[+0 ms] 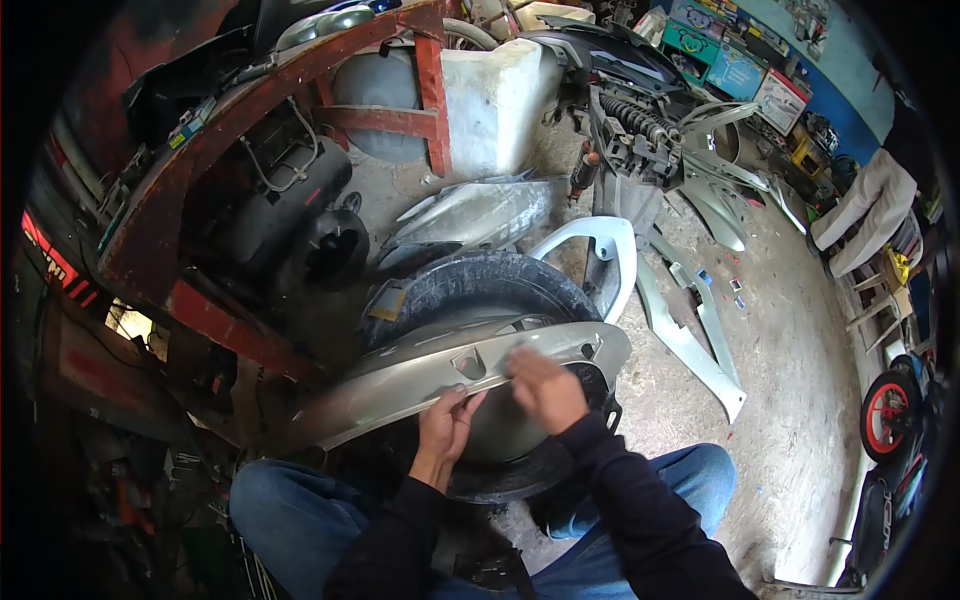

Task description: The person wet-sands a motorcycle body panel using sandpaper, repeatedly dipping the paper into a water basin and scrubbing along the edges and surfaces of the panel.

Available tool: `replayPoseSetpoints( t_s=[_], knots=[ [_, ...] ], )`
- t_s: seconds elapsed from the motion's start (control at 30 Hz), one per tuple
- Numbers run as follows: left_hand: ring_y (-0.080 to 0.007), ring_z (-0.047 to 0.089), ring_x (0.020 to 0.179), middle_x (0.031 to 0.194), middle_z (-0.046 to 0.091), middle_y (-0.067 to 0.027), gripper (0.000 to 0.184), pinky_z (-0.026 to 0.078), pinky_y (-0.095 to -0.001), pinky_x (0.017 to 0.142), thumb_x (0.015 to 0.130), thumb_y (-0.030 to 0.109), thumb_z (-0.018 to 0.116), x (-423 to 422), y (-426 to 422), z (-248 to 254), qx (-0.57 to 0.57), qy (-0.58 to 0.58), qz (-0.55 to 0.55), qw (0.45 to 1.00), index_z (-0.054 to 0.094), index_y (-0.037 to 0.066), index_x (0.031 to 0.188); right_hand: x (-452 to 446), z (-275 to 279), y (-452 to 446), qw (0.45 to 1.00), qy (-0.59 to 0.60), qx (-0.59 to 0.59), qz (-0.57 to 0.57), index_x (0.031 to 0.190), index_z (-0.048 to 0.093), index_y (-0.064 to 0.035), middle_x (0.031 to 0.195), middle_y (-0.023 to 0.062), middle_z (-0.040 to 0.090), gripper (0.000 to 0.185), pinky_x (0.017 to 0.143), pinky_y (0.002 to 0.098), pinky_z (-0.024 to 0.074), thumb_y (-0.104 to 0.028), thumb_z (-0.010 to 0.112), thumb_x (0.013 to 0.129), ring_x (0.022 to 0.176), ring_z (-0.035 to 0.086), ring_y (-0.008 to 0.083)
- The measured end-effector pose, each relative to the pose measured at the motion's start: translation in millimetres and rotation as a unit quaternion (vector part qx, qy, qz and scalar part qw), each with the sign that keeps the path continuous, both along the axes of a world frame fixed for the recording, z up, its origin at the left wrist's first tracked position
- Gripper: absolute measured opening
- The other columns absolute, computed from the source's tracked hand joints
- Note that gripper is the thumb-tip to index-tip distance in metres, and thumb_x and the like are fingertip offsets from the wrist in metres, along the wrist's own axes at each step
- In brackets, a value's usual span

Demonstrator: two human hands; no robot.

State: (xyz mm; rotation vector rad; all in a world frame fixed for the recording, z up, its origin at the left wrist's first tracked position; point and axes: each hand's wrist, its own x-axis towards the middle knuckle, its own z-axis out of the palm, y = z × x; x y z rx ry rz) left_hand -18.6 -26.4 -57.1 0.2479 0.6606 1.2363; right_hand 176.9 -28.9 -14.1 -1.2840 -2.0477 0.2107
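A long grey-beige motorcycle body panel point(400, 387) lies across a tyre point(500, 285) in front of my knees. It has cut-outs near its middle and right end. My left hand point(447, 425) is closed on the panel's near edge, thumb and fingers pinching it. Over the panel's right half is my right hand point(545, 388), smeared by motion with the fingertips toward the surface. Whether those fingers hold anything cannot be made out.
A white grab-rail-like part point(620, 255) and a pale narrow trim piece point(690, 350) lie beyond on the concrete floor. A red frame point(235, 120) stands at left. A motorcycle chassis with a shock spring point(640, 120) is at the back. A red-rimmed wheel point(885, 412) is at far right.
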Motion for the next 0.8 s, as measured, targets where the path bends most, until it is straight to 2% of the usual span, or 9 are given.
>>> replayPoseSetpoints(
  t_s=[0.07,0.2,0.33,0.4,0.47,0.53,0.63,0.73,0.8],
  knots=[
    [-0.0286,0.054,0.125,0.143,0.05,-0.0159,0.043,0.047,-0.0503,0.108,0.09,-0.008,0.049,5.4,-0.8,6.7,-0.003,0.007,-0.003,1.0,0.047,-0.003,0.133,10.4,-5.8,17.8,0.994,-0.017,-0.005,-0.105,0.109,0.067,0.0029,0.119,0.0221,0.066,0.027,0.103,0.0414,0.0468,-0.007,0.063,0.084,0.116,0.061,0.0362],
    [-0.027,0.054,0.126,0.141,0.053,-0.013,0.047,0.046,-0.05,0.109,0.091,-0.006,0.05,7.7,4.2,9.0,0.018,0.009,-0.003,1.0,0.047,0.001,0.137,-25.2,-8.3,10.1,0.997,-0.027,0.06,-0.039,0.109,0.067,0.0014,0.118,0.0208,0.066,0.028,0.1,0.0432,0.0478,-0.006,0.065,0.082,0.118,0.059,0.0377],
    [-0.0275,0.055,0.124,0.141,0.052,-0.0145,0.046,0.047,-0.049,0.107,0.091,-0.006,0.051,8.3,3.3,15.6,0.021,0.002,-0.005,1.0,0.046,-0.001,0.136,3.3,-0.9,6.1,0.988,0.019,0.027,-0.152,0.097,0.07,-0.0028,0.108,0.0141,0.063,0.02,0.087,0.0418,0.0508,-0.004,0.067,0.077,0.102,0.059,0.0319],
    [-0.0283,0.056,0.122,0.142,0.051,-0.0157,0.047,0.048,-0.0487,0.107,0.09,-0.006,0.051,9.2,4.1,10.8,0.013,0.007,0.007,1.0,0.045,-0.003,0.136,-9.5,-10.7,15.0,0.989,0.041,0.052,-0.131,0.097,0.069,-0.0025,0.103,0.0128,0.065,0.019,0.086,0.0411,0.051,-0.003,0.067,0.078,0.1,0.06,0.0323],
    [-0.0284,0.056,0.122,0.142,0.051,-0.0155,0.048,0.048,-0.0491,0.107,0.09,-0.006,0.051,7.9,9.1,-11.0,0.012,-0.006,-0.006,1.0,0.043,-0.004,0.137,-34.2,-3.0,3.9,0.997,0.041,0.07,0.003,0.095,0.069,-0.0023,0.101,0.0125,0.066,0.016,0.085,0.0408,0.0513,-0.003,0.066,0.079,0.097,0.061,0.0325],
    [-0.0281,0.056,0.122,0.142,0.051,-0.0153,0.049,0.048,-0.049,0.107,0.09,-0.007,0.05,6.9,8.4,6.4,0.009,0.0,-0.004,1.0,0.043,-0.004,0.138,-29.2,-3.1,-4.5,0.995,0.074,0.064,-0.018,0.093,0.068,-0.0024,0.1,0.0126,0.066,0.013,0.084,0.0408,0.0514,-0.003,0.067,0.08,0.096,0.061,0.0317],
    [-0.0272,0.057,0.12,0.141,0.051,-0.0147,0.049,0.048,-0.0491,0.107,0.09,-0.007,0.05,9.4,5.2,25.5,0.01,0.009,-0.002,1.0,0.042,-0.003,0.139,20.3,-2.0,8.2,0.985,0.012,-0.018,-0.169,0.092,0.067,-0.0023,0.096,0.0121,0.063,0.012,0.086,0.0408,0.0507,-0.005,0.066,0.081,0.096,0.06,0.0309],
    [-0.0262,0.058,0.118,0.139,0.052,-0.0139,0.05,0.047,-0.0497,0.107,0.09,-0.007,0.05,12.3,7.4,11.3,0.018,-0.004,-0.003,1.0,0.042,-0.003,0.139,-17.0,-14.7,7.4,0.994,-0.003,0.068,-0.081,0.093,0.067,-0.0029,0.097,0.0127,0.064,0.012,0.089,0.0413,0.0492,-0.007,0.065,0.082,0.097,0.06,0.0318],
    [-0.0258,0.058,0.118,0.138,0.053,-0.0136,0.05,0.047,-0.0501,0.107,0.09,-0.007,0.05,11.4,10.4,9.5,0.029,-0.016,-0.003,0.999,0.041,-0.003,0.14,-28.2,-4.4,5.9,0.998,0.026,0.047,-0.013,0.092,0.066,-0.0034,0.097,0.0135,0.064,0.012,0.091,0.0413,0.048,-0.008,0.065,0.081,0.099,0.059,0.0324]
  ],
)
